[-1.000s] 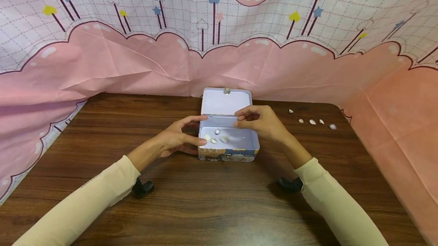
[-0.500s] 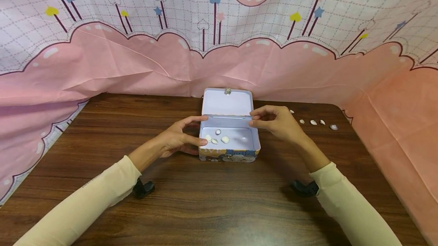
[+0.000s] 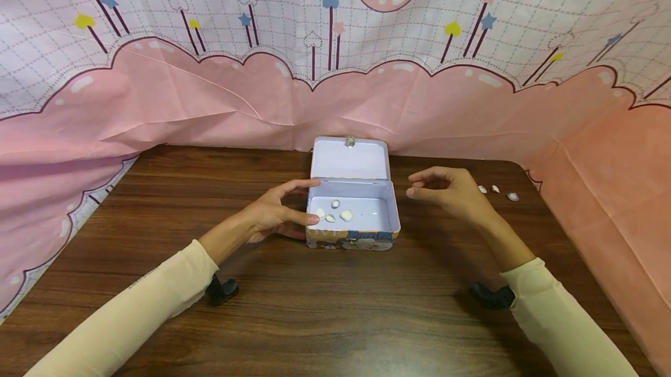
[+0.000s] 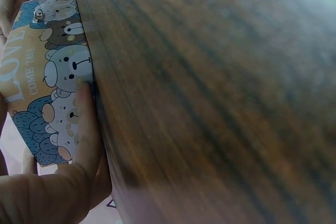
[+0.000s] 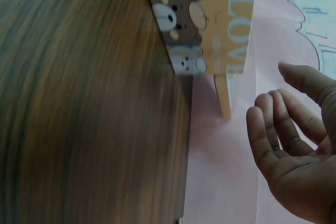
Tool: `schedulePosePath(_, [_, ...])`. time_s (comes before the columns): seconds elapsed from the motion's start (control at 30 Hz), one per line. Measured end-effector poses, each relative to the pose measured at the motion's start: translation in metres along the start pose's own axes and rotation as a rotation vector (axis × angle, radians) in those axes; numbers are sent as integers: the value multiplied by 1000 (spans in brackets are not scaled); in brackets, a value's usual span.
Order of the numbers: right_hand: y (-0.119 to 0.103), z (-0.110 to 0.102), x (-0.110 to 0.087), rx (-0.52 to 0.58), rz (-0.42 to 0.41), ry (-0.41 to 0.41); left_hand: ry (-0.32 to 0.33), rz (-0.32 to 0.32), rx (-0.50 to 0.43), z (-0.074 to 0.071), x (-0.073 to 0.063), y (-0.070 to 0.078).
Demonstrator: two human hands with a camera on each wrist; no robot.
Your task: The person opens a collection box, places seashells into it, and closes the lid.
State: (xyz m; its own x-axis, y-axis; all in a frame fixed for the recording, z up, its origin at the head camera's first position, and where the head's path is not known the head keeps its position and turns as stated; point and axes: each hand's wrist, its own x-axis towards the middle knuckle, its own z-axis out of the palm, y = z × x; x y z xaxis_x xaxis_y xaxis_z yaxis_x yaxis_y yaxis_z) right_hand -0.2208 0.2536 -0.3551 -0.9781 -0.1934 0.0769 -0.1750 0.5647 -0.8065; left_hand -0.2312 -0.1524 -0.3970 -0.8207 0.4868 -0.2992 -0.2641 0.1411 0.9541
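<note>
A hinged tin box (image 3: 369, 240) with bear pictures and a raised lid (image 3: 350, 160) sits on the table. Several small white seashells (image 3: 346, 215) lie on its floor, toward the left. My left hand (image 3: 272, 211) grips the box's left end, thumb at the front corner and a finger at the back; the left wrist view shows other fingers against the printed side (image 4: 31, 77). To the right of the box, my right hand (image 3: 458, 196) hovers over the table. In the right wrist view its fingers (image 5: 257, 129) curve loosely, with nothing between them and the thumb.
More seashells (image 3: 512, 196) lie on the table at the back right, partly hidden behind my right hand. A patterned pink and white cloth (image 3: 251, 115) hangs behind and beside the brown wooden table (image 3: 335, 313).
My right hand has moved from above the box out to the right, toward the loose seashells. The left hand stays on the box, and the shells inside keep their places.
</note>
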Motion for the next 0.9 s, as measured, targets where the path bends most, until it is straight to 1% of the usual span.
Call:
schedulePosePath(0.3, [24, -28, -12, -32, 27, 40, -3, 5, -5, 0, 0, -1])
schedulePosePath(0.4, [31, -37, -15, -27, 23, 59, 1, 2, -6, 0, 0, -1])
schedulePosePath(0.6, [43, -55, -22, -14, 28, 66, 4, 1, 7, 0, -1, 0])
schedulePosePath(0.77, [59, -72, -24, -21, 73, 72, -1, 4, 15, -1, 0, 1])
schedulePosePath(0.9, [75, -86, -24, -70, 122, 102, -5, 7, 11, -1, 0, 0])
